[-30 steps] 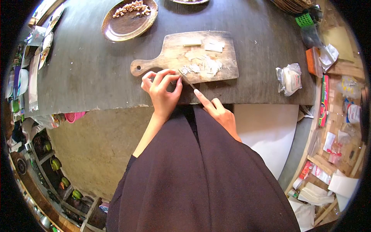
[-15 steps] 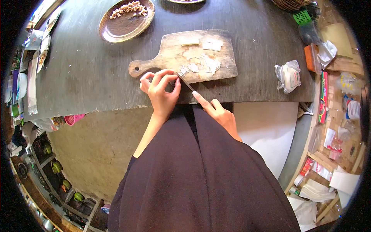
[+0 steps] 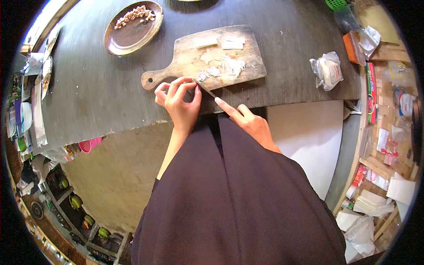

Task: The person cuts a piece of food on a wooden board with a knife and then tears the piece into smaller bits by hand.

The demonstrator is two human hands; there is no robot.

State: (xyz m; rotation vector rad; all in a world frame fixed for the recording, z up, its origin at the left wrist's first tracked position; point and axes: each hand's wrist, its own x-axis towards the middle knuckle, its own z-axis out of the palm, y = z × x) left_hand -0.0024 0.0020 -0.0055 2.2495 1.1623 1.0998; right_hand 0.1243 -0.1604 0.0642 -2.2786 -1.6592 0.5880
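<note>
A wooden cutting board lies near the table's front edge, its handle to the left. White slivers are heaped on its middle, with small white blocks behind them. My left hand is at the board's near edge, thumb and fingers bent together in a pinch; whatever is between them is hidden. In my right hand is a knife, its handle mostly covered by the fingers. The index finger stretches along the knife, and the blade tip points up-left, close to my left fingertips.
A brown plate with small diced brown pieces stands at the back left. To the right lies a white block in a clear plastic bag. Shelves with packets and papers line the right side. A pink basket shows below the table edge.
The whole view has shifted and turned slightly, so the board and plate appear further left and tilted. Both hands keep nearly the same pose, with the knife still beside my left fingertips.
</note>
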